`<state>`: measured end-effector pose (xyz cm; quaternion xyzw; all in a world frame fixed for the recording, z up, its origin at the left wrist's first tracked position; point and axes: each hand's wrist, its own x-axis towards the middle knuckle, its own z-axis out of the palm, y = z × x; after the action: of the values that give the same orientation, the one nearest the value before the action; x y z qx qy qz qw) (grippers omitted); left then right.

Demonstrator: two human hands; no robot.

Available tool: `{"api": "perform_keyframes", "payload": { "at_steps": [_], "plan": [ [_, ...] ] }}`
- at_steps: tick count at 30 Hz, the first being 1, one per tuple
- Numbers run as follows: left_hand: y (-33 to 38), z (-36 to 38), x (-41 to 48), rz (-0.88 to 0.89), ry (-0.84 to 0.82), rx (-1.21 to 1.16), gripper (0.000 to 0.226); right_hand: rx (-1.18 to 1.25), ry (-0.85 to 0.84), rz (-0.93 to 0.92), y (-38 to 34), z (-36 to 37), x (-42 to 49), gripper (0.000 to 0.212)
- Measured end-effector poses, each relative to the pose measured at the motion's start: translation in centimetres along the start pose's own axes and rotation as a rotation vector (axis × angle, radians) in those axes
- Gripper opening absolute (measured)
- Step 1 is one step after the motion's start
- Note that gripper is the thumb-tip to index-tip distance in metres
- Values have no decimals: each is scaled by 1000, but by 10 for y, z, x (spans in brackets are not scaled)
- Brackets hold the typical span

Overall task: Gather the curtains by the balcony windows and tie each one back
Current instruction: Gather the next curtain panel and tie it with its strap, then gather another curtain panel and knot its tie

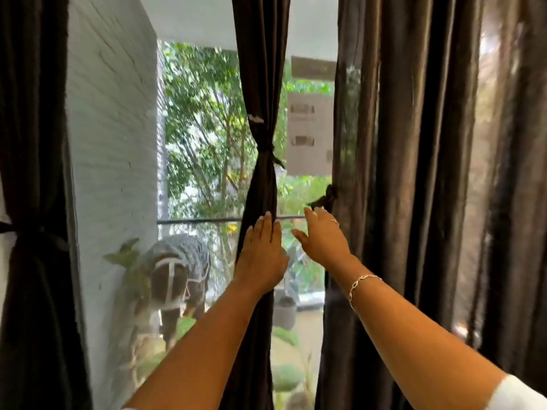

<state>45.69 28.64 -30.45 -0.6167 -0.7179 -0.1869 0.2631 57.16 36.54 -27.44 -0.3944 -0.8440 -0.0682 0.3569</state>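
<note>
- My left grip [262, 253] rests flat and wide on the tied middle curtain [260, 84].
- My right grip [322, 235], wide and empty, reaches toward the right curtain [414, 143].
- Next I think I must bunch and tie it.

The left hand [262, 253] rests flat on the tied middle curtain [260, 84]; the right hand [322, 236] reaches toward the loose right curtain [414, 143].

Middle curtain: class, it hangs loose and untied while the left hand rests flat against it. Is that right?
No. In the head view the middle curtain is already gathered and cinched by a tie above the left hand, which does rest flat against it.
</note>
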Motion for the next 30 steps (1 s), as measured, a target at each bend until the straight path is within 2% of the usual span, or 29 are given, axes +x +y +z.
{"api": "perform_keyframes", "payload": {
  "at_steps": [13, 18, 23, 30],
  "plan": [
    [66, 123, -124, 45, -342, 29, 77, -71, -437, 84, 66, 88, -167, 68],
    [119, 149, -121, 46, -380, -59, 76, -79, -487, 143, 125, 87, -200, 67],
    [192, 164, -95, 78, -341, -66, 75, -92, -542, 214, 210, 67, -218, 68],
    [269, 172, -62, 60, -310, -38, 76, -126, -485, 208, 299, 29, -213, 68]
  ]
}}
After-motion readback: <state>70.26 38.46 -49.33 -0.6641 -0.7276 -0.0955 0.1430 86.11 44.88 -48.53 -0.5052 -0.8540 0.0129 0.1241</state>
